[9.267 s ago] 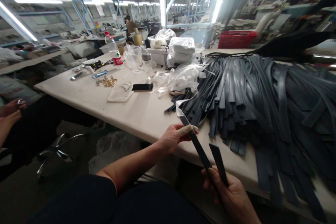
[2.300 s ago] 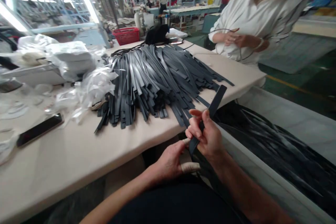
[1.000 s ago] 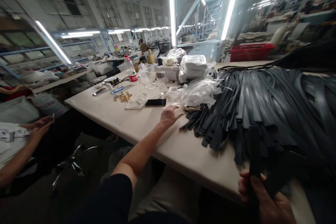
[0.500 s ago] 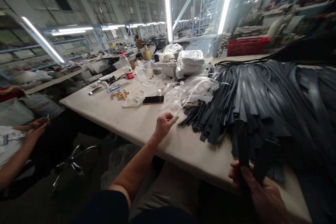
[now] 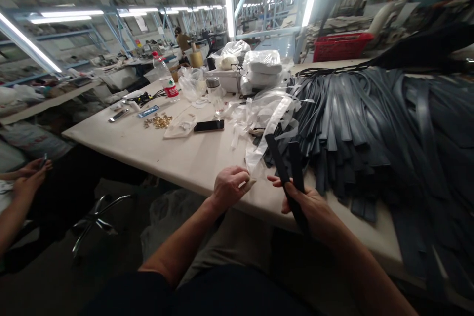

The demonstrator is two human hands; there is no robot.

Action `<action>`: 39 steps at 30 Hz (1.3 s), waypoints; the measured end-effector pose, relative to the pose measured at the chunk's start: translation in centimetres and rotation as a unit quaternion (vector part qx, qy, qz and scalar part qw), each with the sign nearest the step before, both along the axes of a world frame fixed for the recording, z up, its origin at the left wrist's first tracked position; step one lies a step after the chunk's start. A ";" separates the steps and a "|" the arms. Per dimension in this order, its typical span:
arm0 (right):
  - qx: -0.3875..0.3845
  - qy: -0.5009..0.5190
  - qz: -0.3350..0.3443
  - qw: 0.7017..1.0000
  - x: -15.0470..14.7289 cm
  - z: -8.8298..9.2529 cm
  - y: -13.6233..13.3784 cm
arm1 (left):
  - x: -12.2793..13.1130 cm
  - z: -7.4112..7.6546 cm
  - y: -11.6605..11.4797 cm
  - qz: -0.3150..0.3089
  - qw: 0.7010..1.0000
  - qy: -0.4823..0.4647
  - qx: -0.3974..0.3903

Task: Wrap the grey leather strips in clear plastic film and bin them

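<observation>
A worker's left hand (image 5: 232, 186) pinches the near end of a white strip (image 5: 255, 154) trailing away beyond it. Just beside, the right hand (image 5: 304, 202) grips dark strapping (image 5: 277, 156), two ends jutting up. Beyond and right of that hand, a heap of straps (image 5: 344, 123) covers the worktop (image 5: 148, 145).

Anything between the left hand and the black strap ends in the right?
Nothing visible: just a gap above the table between the left hand and the strap ends in the right hand. White tape runs up from the left hand.
</observation>
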State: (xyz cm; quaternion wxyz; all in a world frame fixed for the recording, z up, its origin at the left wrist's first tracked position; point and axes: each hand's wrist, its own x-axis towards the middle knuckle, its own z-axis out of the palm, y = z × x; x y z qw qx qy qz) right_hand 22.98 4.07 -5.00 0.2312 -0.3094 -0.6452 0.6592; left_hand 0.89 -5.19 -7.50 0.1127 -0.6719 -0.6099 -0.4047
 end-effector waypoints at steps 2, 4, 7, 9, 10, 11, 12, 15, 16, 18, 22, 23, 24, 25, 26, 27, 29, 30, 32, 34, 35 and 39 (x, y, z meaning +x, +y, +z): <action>-0.015 -0.013 0.002 1.000 -0.9 0.0 0.1 | 0.0 -0.2 -0.2 0.000 1.000 0.010 -0.006; -0.023 0.000 0.001 1.000 -1.6 0.1 0.1 | -0.1 -0.3 -0.4 0.008 1.000 0.020 -0.011; -0.028 0.011 -0.007 1.000 -2.6 0.5 0.1 | 0.0 -0.4 -0.5 0.003 0.998 0.064 -0.021; -0.018 0.000 -0.007 1.000 -3.4 0.8 0.3 | 0.3 -0.5 -0.4 -0.009 0.995 0.095 -0.034; -0.011 -0.004 -0.006 1.000 -3.9 1.0 0.4 | 0.5 -0.6 -0.3 -0.014 0.993 0.107 -0.041; -0.005 -0.006 -0.009 1.000 -4.3 1.1 0.5 | 0.7 -0.7 -0.2 -0.019 0.992 0.114 -0.048; -0.001 -0.005 -0.016 1.000 -4.7 1.1 0.7 | 0.9 -0.8 -0.1 -0.025 0.992 0.116 -0.052; 0.010 0.003 -0.054 0.998 -5.0 0.8 1.3 | 1.1 -1.2 -0.1 -0.052 0.994 0.083 -0.053; 0.014 0.006 -0.067 0.998 -4.8 0.7 1.4 | 1.0 -1.2 -0.2 -0.058 0.996 0.055 -0.050; 0.022 0.012 -0.088 0.996 -4.1 0.7 1.6 | 0.4 -1.0 -0.5 -0.051 0.998 -0.024 -0.040; 0.063 0.012 -0.080 0.995 -2.3 1.4 1.4 | -0.6 0.4 -0.5 0.001 0.984 -0.178 0.003; 0.078 0.009 -0.073 0.994 -2.0 1.7 1.2 | -0.5 0.9 -0.3 -0.001 0.977 -0.214 0.006; 0.092 0.007 -0.067 0.993 -1.7 1.9 1.1 | -0.2 1.3 0.0 -0.018 0.967 -0.254 -0.008; 0.107 0.005 -0.062 0.992 -1.4 2.1 0.9 | 0.3 1.7 0.4 -0.048 0.954 -0.294 -0.041; 0.122 0.004 -0.059 0.991 -1.2 2.3 0.8 | 0.9 2.0 0.8 -0.089 0.936 -0.331 -0.086; 0.137 0.003 -0.056 0.989 -1.1 2.4 0.7 | 1.6 2.1 1.2 -0.130 0.913 -0.360 -0.138; 0.167 -0.001 -0.052 0.985 -0.6 2.4 0.6 | 2.9 2.0 2.0 -0.200 0.866 -0.399 -0.226; 0.181 -0.005 -0.050 0.982 -0.4 2.4 0.5 | 3.5 1.9 2.3 -0.222 0.848 -0.411 -0.251; 0.205 -0.021 -0.046 0.977 0.1 2.3 0.3 | 4.3 1.8 2.8 -0.249 0.820 -0.433 -0.281; 0.214 -0.034 -0.041 0.975 0.6 2.4 0.2 | 4.7 2.1 3.0 -0.269 0.794 -0.448 -0.311; 0.212 -0.039 -0.038 0.976 0.9 2.5 0.1 | 4.9 2.3 3.1 -0.276 0.782 -0.453 -0.326; 0.186 -0.028 -0.080 0.979 2.8 2.6 -0.2 | 5.9 2.9 3.4 -0.273 0.728 -0.531 -0.337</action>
